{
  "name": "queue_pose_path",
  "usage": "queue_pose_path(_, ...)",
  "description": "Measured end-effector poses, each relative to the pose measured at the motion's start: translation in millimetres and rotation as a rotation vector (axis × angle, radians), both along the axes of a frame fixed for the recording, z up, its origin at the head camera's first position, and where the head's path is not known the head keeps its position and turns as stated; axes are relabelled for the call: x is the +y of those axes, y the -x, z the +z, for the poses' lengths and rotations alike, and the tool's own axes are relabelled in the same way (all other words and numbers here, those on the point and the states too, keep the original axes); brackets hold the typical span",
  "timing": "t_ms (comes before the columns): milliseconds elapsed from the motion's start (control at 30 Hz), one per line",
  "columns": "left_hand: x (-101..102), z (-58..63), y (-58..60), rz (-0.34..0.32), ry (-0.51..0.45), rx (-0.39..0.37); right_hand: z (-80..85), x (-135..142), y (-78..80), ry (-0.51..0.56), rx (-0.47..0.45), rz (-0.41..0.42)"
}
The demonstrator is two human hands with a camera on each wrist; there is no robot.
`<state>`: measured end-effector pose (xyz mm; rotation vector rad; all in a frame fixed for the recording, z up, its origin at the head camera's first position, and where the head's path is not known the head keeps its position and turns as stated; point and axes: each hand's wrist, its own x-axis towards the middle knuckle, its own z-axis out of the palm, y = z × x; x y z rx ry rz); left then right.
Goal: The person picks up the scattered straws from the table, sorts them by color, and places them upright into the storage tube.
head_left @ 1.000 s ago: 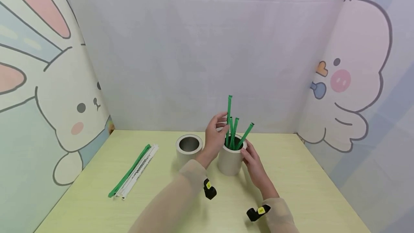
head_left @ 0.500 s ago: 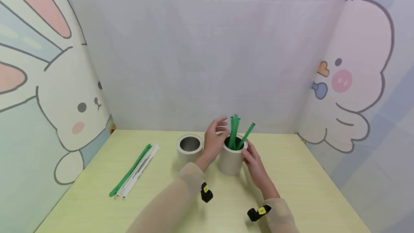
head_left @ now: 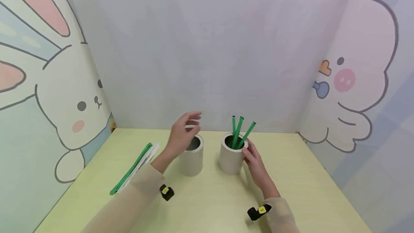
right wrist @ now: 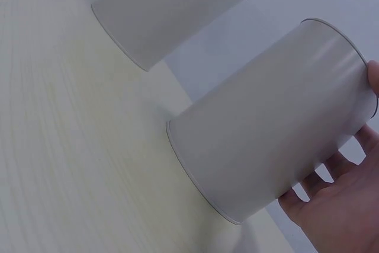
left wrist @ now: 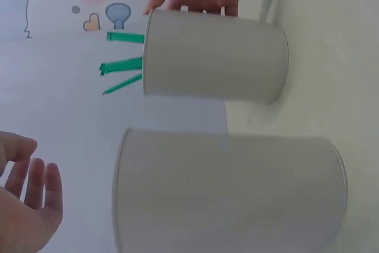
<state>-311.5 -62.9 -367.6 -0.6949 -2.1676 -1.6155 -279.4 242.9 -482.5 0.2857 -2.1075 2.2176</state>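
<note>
My right hand holds the right side of a pale grey cylindrical canister, thumb at its rim and fingers along its wall. Several slim green wrapped sticks lean out of its top. My left hand, fingers loosely bent and holding nothing, hovers above a second grey canister and hides part of its opening. In the left wrist view the left fingers are apart from both canisters. The right wrist view shows the right fingers against the upright canister's wall.
On the left of the pale yellow table lie a green wrapped stick and white printed ones, partly behind my left sleeve. A grey cloth backdrop closes the back; cartoon-printed panels stand at both sides.
My left hand has let go of a green stick, which dropped down into the right canister, and has moved left over the other canister. My right hand stays on its canister.
</note>
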Motion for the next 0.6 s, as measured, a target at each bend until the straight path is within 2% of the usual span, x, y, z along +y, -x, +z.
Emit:
queue_pose_path(100,-36,-4.4,1.9,0.053,0.049,-0.02,-0.2,1,-0.3,-0.003,-0.003,-0.003)
queue_pose_path(200,-74,-13.1,2.2,0.127,0.143,-0.054,-0.3,1,-0.4,-0.005,-0.001,-0.003)
queue_pose_path(300,-108,-26.6,1.4,0.195,0.27,-0.103,0.1,0,-0.9,-0.008,0.0,-0.004)
queue_pose_path(433,-146,-49.7,1.4,0.246,0.415,-0.18,0.0,0,-1.5,-0.012,-0.002,-0.002)
queue_pose_path(600,-178,-75.9,3.8,0.289,0.512,-0.243,-0.1,0,-1.9,-0.008,0.002,0.0)
